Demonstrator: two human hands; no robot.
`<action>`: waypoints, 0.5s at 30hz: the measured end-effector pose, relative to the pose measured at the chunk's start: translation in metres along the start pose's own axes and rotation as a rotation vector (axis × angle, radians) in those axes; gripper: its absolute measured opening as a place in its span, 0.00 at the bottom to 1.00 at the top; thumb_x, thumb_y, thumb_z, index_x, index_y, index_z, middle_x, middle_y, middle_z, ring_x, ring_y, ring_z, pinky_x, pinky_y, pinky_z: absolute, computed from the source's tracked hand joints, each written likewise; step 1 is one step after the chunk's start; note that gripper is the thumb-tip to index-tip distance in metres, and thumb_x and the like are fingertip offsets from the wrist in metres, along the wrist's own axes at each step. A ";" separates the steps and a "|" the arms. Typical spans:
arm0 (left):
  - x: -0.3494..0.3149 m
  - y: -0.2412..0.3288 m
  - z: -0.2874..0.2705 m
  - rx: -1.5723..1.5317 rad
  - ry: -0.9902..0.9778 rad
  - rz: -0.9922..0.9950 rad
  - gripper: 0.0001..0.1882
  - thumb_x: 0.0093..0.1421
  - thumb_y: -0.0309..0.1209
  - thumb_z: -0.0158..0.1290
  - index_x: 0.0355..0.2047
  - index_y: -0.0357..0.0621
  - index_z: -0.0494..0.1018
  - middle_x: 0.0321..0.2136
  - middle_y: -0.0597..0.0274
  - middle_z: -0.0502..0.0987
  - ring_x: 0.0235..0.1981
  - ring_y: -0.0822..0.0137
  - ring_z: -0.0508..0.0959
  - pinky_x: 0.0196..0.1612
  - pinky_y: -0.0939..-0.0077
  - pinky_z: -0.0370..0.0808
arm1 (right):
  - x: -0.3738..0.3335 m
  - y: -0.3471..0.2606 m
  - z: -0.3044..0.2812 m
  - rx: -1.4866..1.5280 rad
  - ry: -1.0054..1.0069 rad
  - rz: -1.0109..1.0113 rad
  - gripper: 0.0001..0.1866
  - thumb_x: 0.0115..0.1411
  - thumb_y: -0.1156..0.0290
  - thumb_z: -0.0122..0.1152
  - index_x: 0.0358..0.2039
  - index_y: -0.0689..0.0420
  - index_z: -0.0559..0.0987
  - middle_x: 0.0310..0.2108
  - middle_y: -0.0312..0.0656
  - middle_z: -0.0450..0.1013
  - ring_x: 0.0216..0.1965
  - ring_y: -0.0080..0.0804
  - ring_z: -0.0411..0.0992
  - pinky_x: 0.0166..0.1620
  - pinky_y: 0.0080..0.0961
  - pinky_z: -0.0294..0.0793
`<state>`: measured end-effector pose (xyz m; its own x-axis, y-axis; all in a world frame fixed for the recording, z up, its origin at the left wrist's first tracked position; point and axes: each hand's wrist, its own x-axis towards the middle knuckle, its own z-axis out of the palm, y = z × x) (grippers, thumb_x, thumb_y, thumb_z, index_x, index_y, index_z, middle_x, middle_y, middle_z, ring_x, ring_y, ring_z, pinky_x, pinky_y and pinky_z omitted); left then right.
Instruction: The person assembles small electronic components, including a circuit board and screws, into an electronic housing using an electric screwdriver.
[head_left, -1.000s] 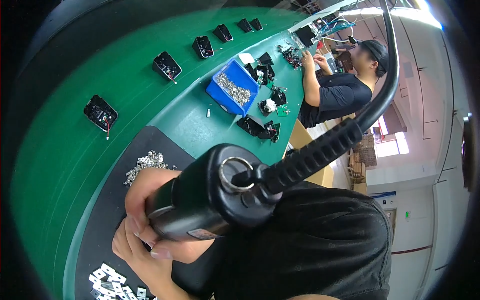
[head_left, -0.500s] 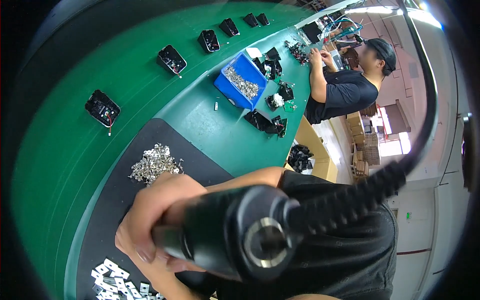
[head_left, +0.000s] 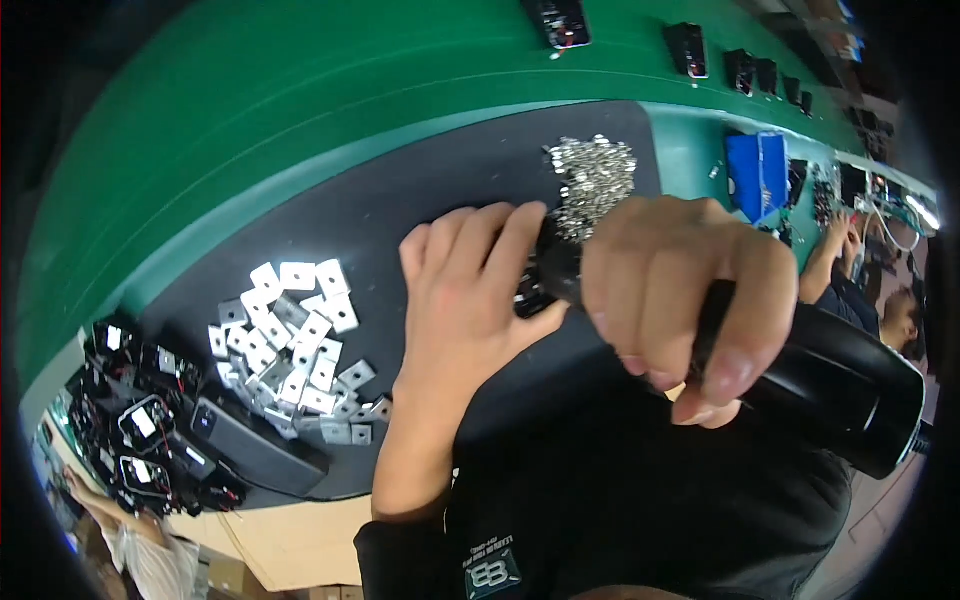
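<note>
My right hand (head_left: pixel 690 290) is wrapped round a black electric screwdriver (head_left: pixel 845 385), held aslant with its cable end at the lower right. Its narrow front end points left, toward my left hand (head_left: pixel 460 300). That hand lies over a small black housing (head_left: pixel 533 295) on the dark mat (head_left: pixel 450 175), fingers curled along its far side and thumb at its near side. Most of the housing is covered by the fingers, and the screwdriver's tip is hidden there. Just beyond my right hand is a heap of silvery screws (head_left: pixel 595 175).
Left on the mat lie several square metal plates with holes (head_left: pixel 300 350). Black housings with wires (head_left: pixel 150 420) crowd the left end, beside a dark phone-like slab (head_left: pixel 255 445). More housings (head_left: pixel 688 50) stand on the green belt (head_left: pixel 330 90). A blue bin (head_left: pixel 757 175) and co-workers are farther off.
The view has swung left, bringing the plates and left-end housings fully in. My right hand with the screwdriver has gone from beside the screw heap to the housing under my left hand.
</note>
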<state>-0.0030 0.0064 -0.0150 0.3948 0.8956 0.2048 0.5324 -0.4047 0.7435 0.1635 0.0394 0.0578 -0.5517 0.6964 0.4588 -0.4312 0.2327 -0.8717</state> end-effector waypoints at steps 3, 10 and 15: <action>-0.010 -0.006 -0.013 0.004 0.043 -0.030 0.30 0.37 0.39 0.63 0.43 0.46 0.72 0.37 0.65 0.72 0.41 0.64 0.70 0.45 0.67 0.61 | 0.007 0.009 -0.001 0.096 -0.139 0.066 0.21 0.45 0.73 0.68 0.40 0.45 0.71 0.26 0.31 0.73 0.26 0.22 0.72 0.30 0.16 0.70; 0.016 -0.002 -0.020 -0.057 0.014 0.005 0.31 0.37 0.40 0.63 0.44 0.47 0.71 0.38 0.64 0.71 0.42 0.63 0.70 0.45 0.65 0.61 | 0.028 -0.002 -0.017 0.012 -0.131 0.005 0.21 0.45 0.73 0.67 0.39 0.43 0.71 0.26 0.32 0.73 0.26 0.21 0.73 0.32 0.17 0.72; 0.013 0.002 -0.029 0.000 -0.073 -0.020 0.36 0.39 0.45 0.61 0.50 0.46 0.68 0.43 0.60 0.69 0.46 0.59 0.68 0.48 0.58 0.61 | 0.026 0.010 -0.013 0.108 -0.057 -0.129 0.20 0.46 0.76 0.67 0.37 0.57 0.67 0.20 0.38 0.72 0.22 0.30 0.73 0.24 0.25 0.73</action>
<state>-0.0183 0.0223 0.0077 0.4381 0.8875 0.1427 0.5404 -0.3869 0.7472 0.1543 0.0686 0.0584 -0.5254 0.6252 0.5772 -0.5733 0.2411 -0.7830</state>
